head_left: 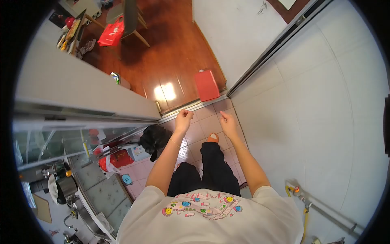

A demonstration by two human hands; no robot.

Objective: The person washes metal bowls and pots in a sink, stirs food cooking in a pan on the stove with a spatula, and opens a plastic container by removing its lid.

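My left hand (185, 118) is raised in front of me above the pink floor tiles, its fingers curled together; whether anything small is inside cannot be made out. To its right, my right hand (227, 121) is held at a similar height, fingers also curled, with its contents too small or hidden to tell. The two hands are apart. Beyond them a red stool (207, 86) stands by the door track. A black bag (155, 140) lies on the floor below and left of my left hand.
A glass sliding door (61, 142) is on the left, with a sink (91, 219) past it. White tiled wall (321, 118) rises at the right, with a pipe (329, 213) low down. A chair (126, 18) holding a red bag (111, 33) stands on the wooden floor ahead.
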